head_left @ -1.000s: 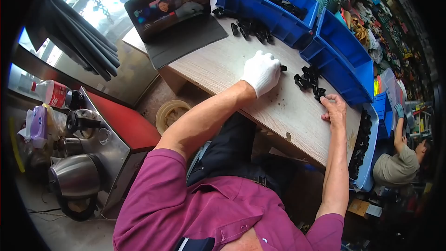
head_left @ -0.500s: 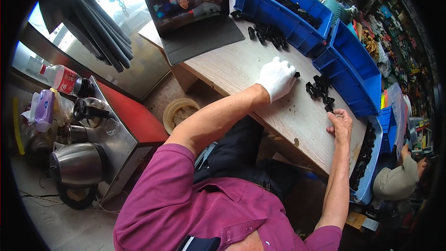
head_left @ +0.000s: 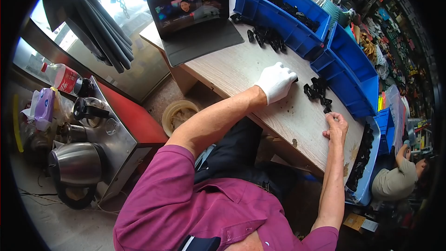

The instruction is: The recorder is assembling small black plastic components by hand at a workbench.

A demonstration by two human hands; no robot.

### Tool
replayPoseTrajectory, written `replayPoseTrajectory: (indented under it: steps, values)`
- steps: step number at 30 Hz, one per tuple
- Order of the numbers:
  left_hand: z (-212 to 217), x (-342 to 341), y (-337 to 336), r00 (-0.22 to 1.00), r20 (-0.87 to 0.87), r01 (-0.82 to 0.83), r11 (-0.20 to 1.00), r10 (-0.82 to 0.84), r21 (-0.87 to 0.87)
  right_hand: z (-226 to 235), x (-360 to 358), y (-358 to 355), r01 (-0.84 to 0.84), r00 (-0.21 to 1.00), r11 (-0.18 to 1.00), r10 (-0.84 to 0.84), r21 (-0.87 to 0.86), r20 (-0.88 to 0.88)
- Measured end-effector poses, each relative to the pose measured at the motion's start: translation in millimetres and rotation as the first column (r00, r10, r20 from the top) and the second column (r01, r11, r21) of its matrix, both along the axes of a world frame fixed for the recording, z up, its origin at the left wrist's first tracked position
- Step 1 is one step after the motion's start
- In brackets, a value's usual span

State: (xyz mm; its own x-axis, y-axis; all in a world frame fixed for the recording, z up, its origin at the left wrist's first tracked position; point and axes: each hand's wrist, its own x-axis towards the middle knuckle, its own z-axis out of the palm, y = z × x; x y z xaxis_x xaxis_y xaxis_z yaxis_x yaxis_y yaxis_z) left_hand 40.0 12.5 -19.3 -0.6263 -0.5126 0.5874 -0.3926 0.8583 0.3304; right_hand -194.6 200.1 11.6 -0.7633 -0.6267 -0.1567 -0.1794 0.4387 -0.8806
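My left hand (head_left: 276,83), in a white knitted glove, is closed over the wooden table (head_left: 227,72). Past its fingertips the end of a small black plastic part (head_left: 296,80) pokes out; the rest is hidden by the glove. Bare and pinched, my right hand (head_left: 337,128) rests at the near end of a loose pile of black plastic parts (head_left: 317,89). Its fingertips are right beside the lowest black part (head_left: 327,109); whether they grip anything cannot be made out. Farther back on the table lies another group of black parts (head_left: 267,37).
Two blue bins (head_left: 278,16) (head_left: 346,72) line the table's far right side, one holding black parts. A lighter blue tray (head_left: 364,158) of black parts stands by my right forearm. A tablet (head_left: 195,11) in a dark cover stands at the back left. Another person (head_left: 397,179) is at far right.
My left hand stays over almost the same spot, its fingers turned slightly, so less of the black part shows. My right hand has hardly moved. The tablet's picture differs slightly.
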Motion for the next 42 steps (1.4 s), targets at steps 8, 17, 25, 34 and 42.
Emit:
replayPoseTrajectory:
  steps: [8, 17, 25, 34, 42]
  values:
    - [1.9, -0.2, -0.6, 1.0, -0.016, 0.001, 1.0, -0.001, 0.008, -1.7, 2.6, 8.6, -0.039, 0.999, 0.99, 0.038, -0.135, -0.008]
    - [3.9, 0.8, 0.0, 1.0, -0.028, 0.011, 0.999, -0.01, 0.03, -0.3, -3.6, -2.8, 0.009, 1.0, 0.999, -0.008, 0.034, -0.023]
    - [7.9, 3.0, 16.1, 0.968, -0.202, 0.175, 0.977, -0.148, 0.12, 10.6, 28.2, 7.5, -0.106, 0.994, 0.989, 0.102, 0.105, 0.046]
    - [9.9, -33.7, 49.4, 0.919, -0.051, 0.394, 0.916, -0.391, 0.079, 14.8, 61.6, -5.8, -0.269, 0.961, 0.96, 0.263, 0.076, 0.079]
    - [10.6, -46.1, 46.2, 0.851, -0.043, 0.524, 0.851, -0.523, 0.022, 8.9, 56.2, 1.7, -0.206, 0.976, 0.977, 0.201, 0.062, 0.08]
